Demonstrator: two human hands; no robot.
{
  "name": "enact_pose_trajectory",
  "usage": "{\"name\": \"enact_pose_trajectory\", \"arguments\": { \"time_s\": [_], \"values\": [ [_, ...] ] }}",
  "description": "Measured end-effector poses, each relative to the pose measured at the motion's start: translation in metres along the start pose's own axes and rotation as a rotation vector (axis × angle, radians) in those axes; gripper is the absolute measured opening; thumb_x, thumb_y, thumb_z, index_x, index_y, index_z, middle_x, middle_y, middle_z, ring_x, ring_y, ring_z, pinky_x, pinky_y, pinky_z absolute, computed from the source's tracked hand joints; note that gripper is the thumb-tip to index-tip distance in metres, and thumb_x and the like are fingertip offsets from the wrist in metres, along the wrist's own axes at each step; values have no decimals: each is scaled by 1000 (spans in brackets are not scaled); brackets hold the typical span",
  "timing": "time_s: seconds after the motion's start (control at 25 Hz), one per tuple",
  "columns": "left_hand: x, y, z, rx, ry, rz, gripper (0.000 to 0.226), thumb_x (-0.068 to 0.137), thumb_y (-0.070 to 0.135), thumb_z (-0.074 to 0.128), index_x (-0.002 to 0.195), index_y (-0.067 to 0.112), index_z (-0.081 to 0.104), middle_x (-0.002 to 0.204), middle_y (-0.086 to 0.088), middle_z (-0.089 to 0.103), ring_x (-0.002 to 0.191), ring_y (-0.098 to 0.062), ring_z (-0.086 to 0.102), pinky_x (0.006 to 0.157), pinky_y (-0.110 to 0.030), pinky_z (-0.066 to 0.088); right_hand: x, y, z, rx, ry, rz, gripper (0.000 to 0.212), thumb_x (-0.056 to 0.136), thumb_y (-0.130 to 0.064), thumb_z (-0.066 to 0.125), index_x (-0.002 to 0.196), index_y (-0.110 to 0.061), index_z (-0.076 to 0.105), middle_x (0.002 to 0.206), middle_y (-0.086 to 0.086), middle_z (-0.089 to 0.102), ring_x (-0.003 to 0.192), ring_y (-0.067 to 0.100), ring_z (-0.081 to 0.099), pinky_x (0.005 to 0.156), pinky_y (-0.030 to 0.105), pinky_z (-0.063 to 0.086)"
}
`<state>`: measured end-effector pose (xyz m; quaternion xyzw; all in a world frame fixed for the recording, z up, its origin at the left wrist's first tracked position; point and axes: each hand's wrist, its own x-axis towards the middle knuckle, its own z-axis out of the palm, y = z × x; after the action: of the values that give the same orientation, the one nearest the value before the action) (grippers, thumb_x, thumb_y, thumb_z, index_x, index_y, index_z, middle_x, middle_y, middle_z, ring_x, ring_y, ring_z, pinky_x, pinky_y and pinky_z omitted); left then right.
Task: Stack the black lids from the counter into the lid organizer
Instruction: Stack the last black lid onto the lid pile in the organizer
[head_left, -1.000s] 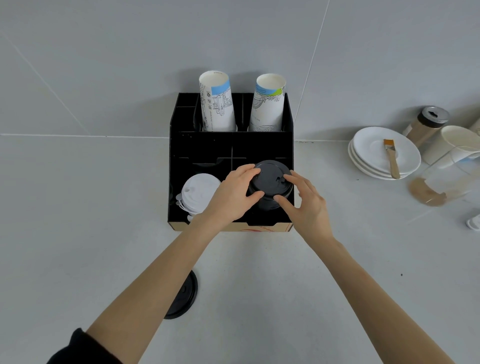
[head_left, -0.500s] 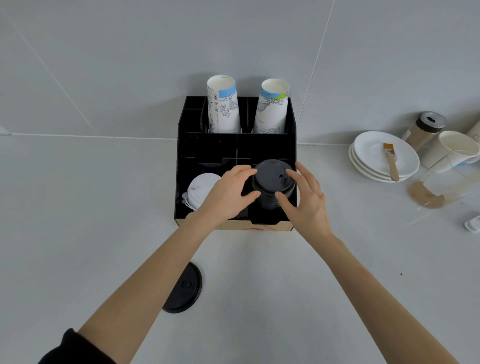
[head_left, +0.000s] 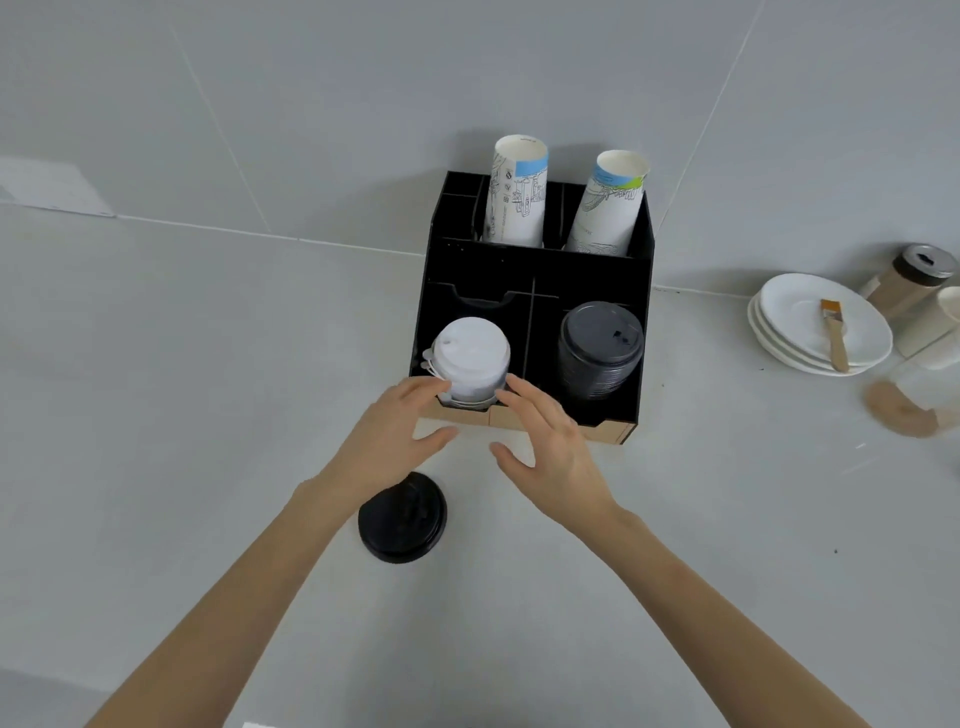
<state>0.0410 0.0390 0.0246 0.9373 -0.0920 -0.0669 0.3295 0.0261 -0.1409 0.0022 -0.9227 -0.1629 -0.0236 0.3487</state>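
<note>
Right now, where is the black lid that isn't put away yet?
In the head view, the loose black lid lies flat on the counter, just in front of the organizer, between the person's two forearms and below the left hand.

Two lid stacks, one loose black lid, two cup stacks.

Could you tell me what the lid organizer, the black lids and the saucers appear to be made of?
Lid organizer: black-faced board, matte; the front edge shows a bare tan core, likely wood fibre.
Stack of black lids and the loose black lid: probably thin moulded plastic, slight sheen, raised rims.
Saucers: likely glazed white ceramic, glossy.
</note>
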Motion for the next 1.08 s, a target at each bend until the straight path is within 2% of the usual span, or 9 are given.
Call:
{"name": "enact_pose_trajectory", "arguments": {
  "time_s": [0.28, 0.48, 0.6, 0.64, 0.88, 0.96, 1.08],
  "values": [
    [-51, -45, 9, -5, -27, -177, 51, 84, 26, 58, 130, 17, 37, 140, -5, 41, 126, -22, 39, 105, -31, 31, -19, -18, 46, -33, -296, -18, 59, 85, -28, 56, 135, -16, 26, 149, 3, 26, 137, 17, 23, 112, 32, 20],
    [-70, -57, 19, -15, -96, -249, 60, 81, 31, 60, 133, 15, 34, 141, -7, 38, 128, -25, 36, 107, -32, 28, -25, -25, 69, -40, -407, 9, 69, 81, -31, 59, 136, -16, 22, 150, 4, 22, 138, 17, 19, 113, 32, 18],
    [-78, -58, 22, -64, -138, -273, 84, 60, 58, 48, 132, 17, 34, 139, -6, 41, 126, -23, 38, 105, -30, 29, -28, -26, 76, -39, -423, 9, 69, 81, -28, 59, 136, -15, 21, 150, 5, 21, 138, 18, 20, 113, 32, 19],
    [-80, -59, 22, -68, -143, -279, 89, 55, 61, 43, 132, 17, 34, 139, -4, 40, 126, -22, 37, 105, -29, 29, -29, -26, 78, -37, -419, 11, 68, 81, -27, 59, 136, -15, 22, 150, 5, 22, 137, 19, 22, 112, 32, 20],
    [-83, -58, 26, -63, -125, -257, 97, 49, 64, 37, 134, 17, 32, 141, -2, 36, 127, -21, 34, 103, -25, 26, -31, -25, 79, 10, -396, 34, 64, 81, -23, 59, 135, -14, 26, 145, 5, 30, 131, 20, 31, 109, 32, 27],
    [-82, -57, 27, -73, -116, -238, 90, 55, 60, 45, 134, 17, 32, 142, -1, 36, 127, -21, 34, 102, -23, 24, -31, -23, 76, 30, -379, 37, 62, 81, -23, 59, 134, -14, 28, 144, 5, 31, 130, 21, 34, 109, 33, 29],
    [-79, -54, 28, -69, -94, -196, 75, 67, 43, 54, 134, 17, 32, 142, -2, 35, 128, -20, 33, 101, -20, 22, -30, -22, 67, 80, -344, 56, 60, 80, -21, 60, 132, -14, 32, 142, 4, 31, 126, 22, 38, 108, 33, 35]
  ]
}}
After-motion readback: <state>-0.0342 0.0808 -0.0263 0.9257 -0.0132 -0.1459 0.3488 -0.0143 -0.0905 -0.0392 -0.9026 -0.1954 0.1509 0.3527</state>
